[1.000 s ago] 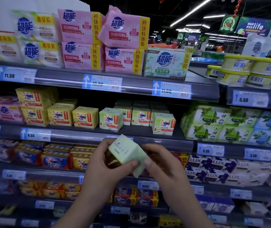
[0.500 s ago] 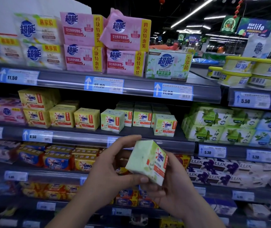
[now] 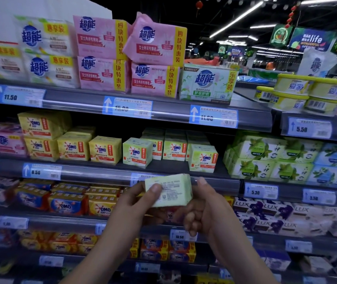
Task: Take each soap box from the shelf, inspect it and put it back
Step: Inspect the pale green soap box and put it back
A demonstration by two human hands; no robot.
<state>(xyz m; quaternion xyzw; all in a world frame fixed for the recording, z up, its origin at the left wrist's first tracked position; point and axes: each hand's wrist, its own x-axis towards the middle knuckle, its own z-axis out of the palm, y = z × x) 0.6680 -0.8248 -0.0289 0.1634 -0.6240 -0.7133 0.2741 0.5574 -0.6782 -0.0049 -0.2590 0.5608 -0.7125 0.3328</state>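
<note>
pale green soap box, long axis crosswise, sits just below the green omo row, pinched at its ends by the left hand and right hand; i judge the way back into that row lies straight up, both hands equally near.

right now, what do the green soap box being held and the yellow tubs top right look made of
Green soap box: likely matte printed paper or thin card, given squared folded edges and a dull surface; a film wrap is possible. Yellow tubs: probably glossy plastic, with rounded moulded rims.
</note>
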